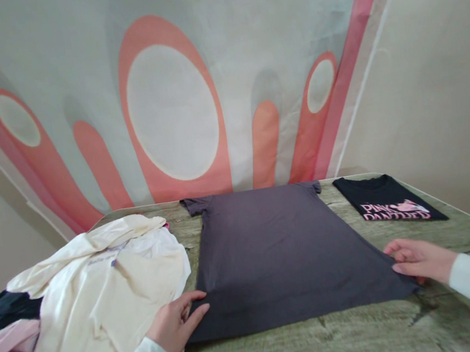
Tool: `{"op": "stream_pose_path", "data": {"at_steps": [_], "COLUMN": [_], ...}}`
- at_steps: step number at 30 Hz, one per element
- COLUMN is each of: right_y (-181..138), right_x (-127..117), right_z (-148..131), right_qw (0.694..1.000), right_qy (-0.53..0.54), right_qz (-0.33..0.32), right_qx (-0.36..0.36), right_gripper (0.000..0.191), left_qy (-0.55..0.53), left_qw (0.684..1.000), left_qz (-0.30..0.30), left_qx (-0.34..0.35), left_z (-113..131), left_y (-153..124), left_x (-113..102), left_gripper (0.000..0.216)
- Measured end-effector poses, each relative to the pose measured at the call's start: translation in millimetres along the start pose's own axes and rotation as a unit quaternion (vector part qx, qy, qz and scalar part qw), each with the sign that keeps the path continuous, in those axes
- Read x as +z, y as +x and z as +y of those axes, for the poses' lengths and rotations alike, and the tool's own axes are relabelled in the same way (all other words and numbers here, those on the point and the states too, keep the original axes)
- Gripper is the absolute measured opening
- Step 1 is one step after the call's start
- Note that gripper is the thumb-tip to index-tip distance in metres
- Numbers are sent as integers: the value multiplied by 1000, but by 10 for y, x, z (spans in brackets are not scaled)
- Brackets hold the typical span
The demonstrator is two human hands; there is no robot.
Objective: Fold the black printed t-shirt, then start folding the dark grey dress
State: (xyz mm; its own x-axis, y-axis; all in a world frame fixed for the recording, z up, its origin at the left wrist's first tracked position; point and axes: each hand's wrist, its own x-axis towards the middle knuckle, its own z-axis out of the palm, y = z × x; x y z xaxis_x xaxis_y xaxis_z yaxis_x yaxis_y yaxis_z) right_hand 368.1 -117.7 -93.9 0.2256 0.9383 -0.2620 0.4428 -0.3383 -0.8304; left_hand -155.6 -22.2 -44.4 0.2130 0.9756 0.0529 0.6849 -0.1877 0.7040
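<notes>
A dark grey T-shirt (pixel 274 253) lies spread flat on the table, its short sleeves at the far edge and its hem towards me. My left hand (pixel 178 323) grips the shirt's left side near the hem, with thumb and forefinger on the cloth. On the opposite side, my right hand (pixel 422 259) pinches the right edge close to the bottom corner. The fabric between both hands looks mostly smooth. Some of the fingers of each hand are hidden under or behind the cloth.
Loose cream clothes (pixel 119 289) heap up on the left, beside black cloth (pixel 5 315) and pink cloth (pixel 8 351). A folded black T-shirt (pixel 385 197) with pink print lies at the back right. Behind the wood-patterned table (pixel 332 342) rises a printed backdrop (pixel 231 39).
</notes>
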Motion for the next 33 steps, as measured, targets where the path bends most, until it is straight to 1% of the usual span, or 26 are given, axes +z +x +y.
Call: {"op": "stream_pose_path", "data": {"at_steps": [3,6,9,11,12,13,15,17,18,20,22,24,26,30,33], "right_y": [48,54,-5,-67,-97,-124,-159,-169,-169,-166,-168,-176,-183,-188,-182], "right_x": [38,53,61,74,83,91,97,80,63,19,-17,-31,-22,20,27], "right_z": [31,6,-30,-46,-52,-59,-82,-123,-150,-204,-248,-270,-275,-259,-223], "right_qw": [999,998,999,1000,999,999,998,997,998,999,1000,1000,1000,1000,1000], "right_qy": [0,3,6,13,20,28,35,22,11,-7,-8,-3,0,-3,-19], "right_qz": [31,42,28,10,0,-10,-22,-26,-25,-19,-13,-10,-11,-14,-11], "right_qx": [-27,-43,-29,-27,-33,-40,-55,-65,-63,-45,-17,5,16,21,8], "right_gripper": [43,43,46,53,58,63,62,50,44,39,41,42,42,41,41], "left_qy": [-5,-2,-6,-26,-38,-50,-74,-111,-134,-176,-196,-196,-183,-150,-139], "left_qw": [1000,997,996,993,992,990,988,984,980,970,960,955,955,964,968], "left_qz": [-19,-61,-92,-110,-119,-128,-136,-142,-147,-162,-179,-184,-176,-152,-151], "left_qx": [-18,-41,-8,16,22,26,24,6,-9,-48,-90,-127,-153,-158,-145], "left_z": [1,14,19,19,22,28,51,81,94,105,94,70,46,19,13], "left_y": [16,16,-28,-81,-108,-132,-158,-147,-130,-79,-28,4,11,-8,-20], "left_x": [8,-19,-77,-115,-129,-141,-161,-185,-202,-244,-278,-282,-248,-148,-123], "left_gripper": [34,40,50,65,69,68,51,31,26,26,29,33,37,40,40]}}
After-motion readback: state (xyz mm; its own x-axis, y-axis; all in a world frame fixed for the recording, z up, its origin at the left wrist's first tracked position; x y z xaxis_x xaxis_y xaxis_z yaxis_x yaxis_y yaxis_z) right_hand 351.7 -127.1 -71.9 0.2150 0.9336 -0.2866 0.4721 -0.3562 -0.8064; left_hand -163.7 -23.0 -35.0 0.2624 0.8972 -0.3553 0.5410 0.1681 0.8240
